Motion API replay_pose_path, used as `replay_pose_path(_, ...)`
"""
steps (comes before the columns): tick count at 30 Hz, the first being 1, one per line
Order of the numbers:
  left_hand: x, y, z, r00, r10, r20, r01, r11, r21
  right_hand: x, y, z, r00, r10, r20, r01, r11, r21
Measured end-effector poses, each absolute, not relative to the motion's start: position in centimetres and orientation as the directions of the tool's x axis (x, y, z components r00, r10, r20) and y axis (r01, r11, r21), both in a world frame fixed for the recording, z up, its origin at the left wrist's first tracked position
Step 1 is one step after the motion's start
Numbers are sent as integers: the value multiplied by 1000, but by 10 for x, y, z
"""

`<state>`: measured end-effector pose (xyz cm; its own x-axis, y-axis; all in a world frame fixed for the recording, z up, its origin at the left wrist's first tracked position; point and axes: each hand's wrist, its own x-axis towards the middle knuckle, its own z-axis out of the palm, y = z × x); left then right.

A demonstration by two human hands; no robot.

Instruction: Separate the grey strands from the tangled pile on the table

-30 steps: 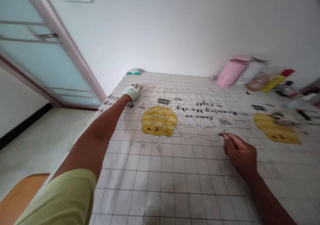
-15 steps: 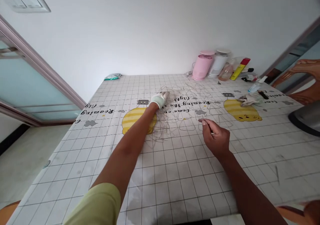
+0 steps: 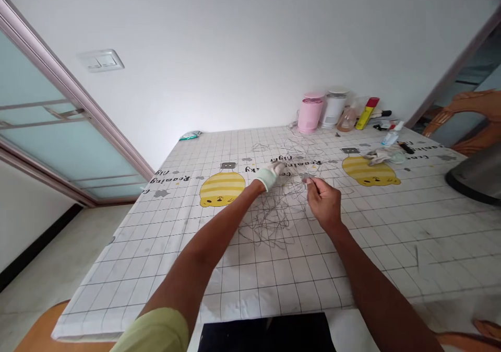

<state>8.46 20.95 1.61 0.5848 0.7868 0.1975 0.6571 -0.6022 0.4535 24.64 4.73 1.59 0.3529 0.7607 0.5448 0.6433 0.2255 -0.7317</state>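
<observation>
My left hand point(image 3: 272, 175) wears a white glove with a pale green cuff and reaches over the middle of the table; its fingers point right and are too blurred to tell whether they grip anything. Below and around it lies a loose tangle of thin dark wire or thread point(image 3: 270, 224), spreading to the back and right. Bare, my right hand point(image 3: 324, 200) is closed in a pinch at the right of the tangle. A small greyish thing shows at its fingertips, too small to name.
On the checked tablecloth point(image 3: 156, 273), a glove point(image 3: 385, 156) lies at the right. Behind stand a pink device point(image 3: 310, 114), a white device point(image 3: 333, 109), bottles and a yellow-red can point(image 3: 367, 114). A metal object point(image 3: 477, 177) is at the right edge, a green packet point(image 3: 190, 136) back left.
The camera view has shifted. My left hand has moved right and nearer, closer to my right hand. More of the tangle now shows in front of the left hand.
</observation>
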Motion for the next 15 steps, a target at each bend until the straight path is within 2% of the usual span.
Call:
replay_pose_path(3,37,203,33,443,879,176,684,-458,568,242,50,11,321,765,559,669,235,-705)
replay_pose_path(6,-16,196,42,360,921,146,662,-363,656,234,55,8,249,748,615,756,246,-606)
replay_pose_path(10,-79,179,51,163,986,36,394,-99,914,214,58,14,66,736,674,886,268,-379)
replay_pose_path(12,-103,167,61,99,993,65,321,-94,942,199,59,21,-19,747,664,913,284,-293)
replay_pose_path(15,-122,146,82,47,971,233,450,-229,863,173,61,31,-108,764,636,922,316,-222)
